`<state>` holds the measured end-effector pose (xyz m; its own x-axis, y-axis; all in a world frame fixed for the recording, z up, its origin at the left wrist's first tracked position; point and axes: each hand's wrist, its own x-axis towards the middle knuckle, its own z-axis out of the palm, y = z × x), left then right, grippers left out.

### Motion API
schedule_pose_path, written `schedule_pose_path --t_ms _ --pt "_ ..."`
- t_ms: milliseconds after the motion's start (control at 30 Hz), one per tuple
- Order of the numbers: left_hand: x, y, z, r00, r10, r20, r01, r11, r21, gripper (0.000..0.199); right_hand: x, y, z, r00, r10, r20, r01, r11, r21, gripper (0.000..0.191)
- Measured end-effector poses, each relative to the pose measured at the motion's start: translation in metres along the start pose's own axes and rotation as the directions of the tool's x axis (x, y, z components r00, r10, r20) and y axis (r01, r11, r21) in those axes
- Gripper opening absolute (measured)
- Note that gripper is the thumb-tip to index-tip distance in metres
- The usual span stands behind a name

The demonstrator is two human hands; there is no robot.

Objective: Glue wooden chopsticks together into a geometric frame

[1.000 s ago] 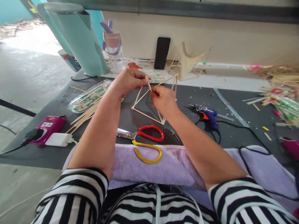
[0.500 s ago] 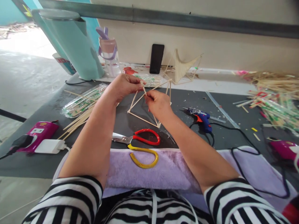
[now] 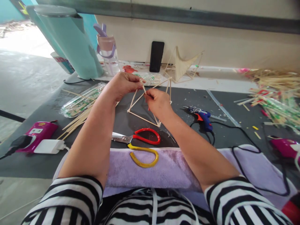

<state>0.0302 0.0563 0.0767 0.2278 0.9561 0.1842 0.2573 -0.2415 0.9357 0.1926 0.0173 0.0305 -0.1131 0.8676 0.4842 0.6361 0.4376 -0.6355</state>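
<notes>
An open frame of thin wooden sticks (image 3: 143, 119) stands on the dark tabletop, its corners joined with whitish blobs. My left hand (image 3: 127, 83) pinches the top end of a short wooden stick (image 3: 143, 88) at the frame's upper left corner. Lower on that same stick, the fingers of my right hand (image 3: 157, 100) are closed; they partly hide the frame behind. Scissors (image 3: 127, 139) with one red and one yellow handle lie in front of the frame, partly on a purple towel (image 3: 150, 175).
A blue glue gun (image 3: 202, 118) with a black cord lies right. Packaged sticks (image 3: 82, 101), a power strip (image 3: 38, 134) and a teal pitcher (image 3: 67, 40) are left. Behind stand a bottle (image 3: 109, 53), a phone (image 3: 157, 57) and a finished-looking stick model (image 3: 184, 65). More sticks (image 3: 272, 93) lie right.
The whole view has shifted slightly. Both hands keep their pinch on the short stick, with hardly any movement against the frame.
</notes>
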Motion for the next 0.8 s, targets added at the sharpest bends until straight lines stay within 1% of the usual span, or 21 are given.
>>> schedule_pose_path --t_ms 200,467,600,800 --pt "-0.001 0.002 0.000 1.000 -0.012 0.011 0.012 1.000 -0.015 0.024 0.000 0.000 -0.001 1.000 0.007 0.016 -0.007 1.000 0.000 0.018" --pt "-0.003 0.006 0.001 0.999 -0.037 -0.004 0.037 0.999 -0.035 0.022 -0.001 -0.004 -0.004 1.000 0.020 0.024 -0.019 1.000 -0.010 0.019" --pt "-0.005 0.010 0.003 0.998 -0.059 -0.028 0.059 0.998 -0.017 0.021 -0.001 -0.005 -0.004 0.999 0.024 0.034 -0.024 0.999 -0.026 0.018" --pt "-0.004 0.009 0.001 0.999 -0.047 0.003 0.047 0.999 -0.009 0.021 0.000 -0.002 -0.003 1.000 0.008 0.025 -0.007 1.000 -0.016 0.018"
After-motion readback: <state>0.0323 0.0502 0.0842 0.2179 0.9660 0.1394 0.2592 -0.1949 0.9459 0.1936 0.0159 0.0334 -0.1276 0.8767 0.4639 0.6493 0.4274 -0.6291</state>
